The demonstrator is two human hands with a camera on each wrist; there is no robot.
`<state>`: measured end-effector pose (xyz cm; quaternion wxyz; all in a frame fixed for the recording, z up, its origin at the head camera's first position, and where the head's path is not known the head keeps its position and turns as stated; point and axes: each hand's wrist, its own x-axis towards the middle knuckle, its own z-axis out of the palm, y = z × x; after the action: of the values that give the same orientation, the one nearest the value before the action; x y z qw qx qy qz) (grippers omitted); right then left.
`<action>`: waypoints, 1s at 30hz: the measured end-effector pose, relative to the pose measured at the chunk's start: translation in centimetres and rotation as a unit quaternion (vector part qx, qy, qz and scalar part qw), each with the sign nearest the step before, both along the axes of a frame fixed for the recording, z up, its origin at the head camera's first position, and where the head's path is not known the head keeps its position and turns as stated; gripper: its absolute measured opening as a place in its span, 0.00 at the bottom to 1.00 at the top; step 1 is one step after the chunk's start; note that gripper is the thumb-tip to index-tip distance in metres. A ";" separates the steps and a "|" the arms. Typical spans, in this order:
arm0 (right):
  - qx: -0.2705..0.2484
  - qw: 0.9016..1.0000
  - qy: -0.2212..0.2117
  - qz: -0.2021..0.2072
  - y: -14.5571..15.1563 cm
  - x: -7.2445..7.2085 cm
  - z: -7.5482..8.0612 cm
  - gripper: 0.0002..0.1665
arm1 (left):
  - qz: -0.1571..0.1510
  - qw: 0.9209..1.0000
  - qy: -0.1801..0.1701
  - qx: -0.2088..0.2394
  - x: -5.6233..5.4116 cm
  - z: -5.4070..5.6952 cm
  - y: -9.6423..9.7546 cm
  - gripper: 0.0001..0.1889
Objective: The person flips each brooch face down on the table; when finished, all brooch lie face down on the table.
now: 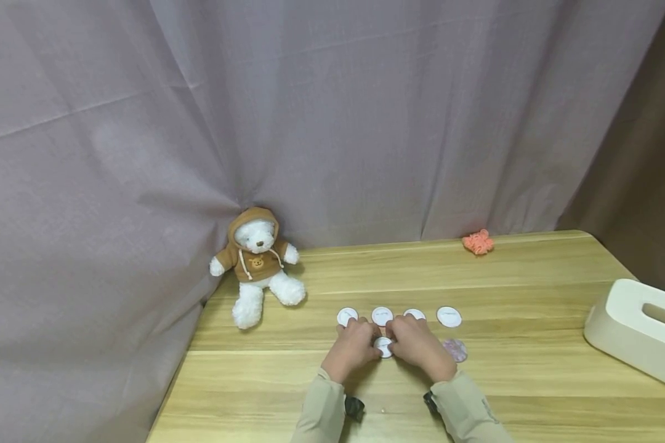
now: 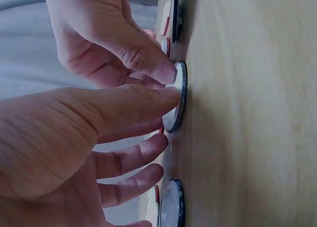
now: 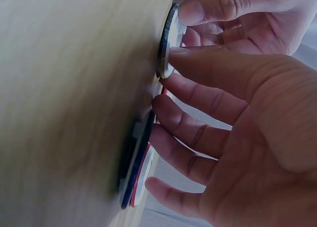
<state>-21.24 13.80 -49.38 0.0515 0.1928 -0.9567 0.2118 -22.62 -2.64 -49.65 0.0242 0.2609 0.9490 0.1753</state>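
Note:
A round pin-back badge [image 1: 383, 347], white back up, lies between both hands. My left hand [image 1: 354, 347] pinches its near left edge, thumb on the white back, other fingers loosely spread. On the opposite edge my right hand [image 1: 421, 344] pinches the same badge with thumb and index finger. Its rim [image 2: 183, 101] looks dark in the left wrist view. Behind the hands runs a row of white-backed badges, including the left one [image 1: 347, 315], a middle one [image 1: 382, 315] and the right one [image 1: 449, 317]. A purple patterned badge [image 1: 455, 349] sits beside my right hand.
A white teddy bear [image 1: 257, 271] in a brown hoodie sits at the table's back left. An orange fluffy item [image 1: 479, 242] lies at the back edge. At the right stands a cream box [image 1: 632, 335] with a slot. A grey curtain [image 1: 338, 123] hangs behind the wooden table [image 1: 244, 387].

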 end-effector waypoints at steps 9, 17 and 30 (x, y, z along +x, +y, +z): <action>0.011 1.000 0.007 -0.003 0.3 0.2 0.1 0.13 | -0.002 1.000 0.005 0.001 0.1 0.1 0.3 0.07; -0.001 1.000 -0.011 -0.012 0.5 0.3 0.8 0.08 | 0.003 1.000 0.023 0.018 0.5 0.9 0.1 0.07; -0.019 1.000 -0.020 0.000 2.9 0.4 2.4 0.07 | -0.007 0.998 0.043 0.047 0.4 1.6 0.3 0.18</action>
<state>-20.86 16.67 -47.01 0.0360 0.1871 -0.9535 0.2336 -22.22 -2.36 -48.08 -0.0275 0.2759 0.9379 0.2084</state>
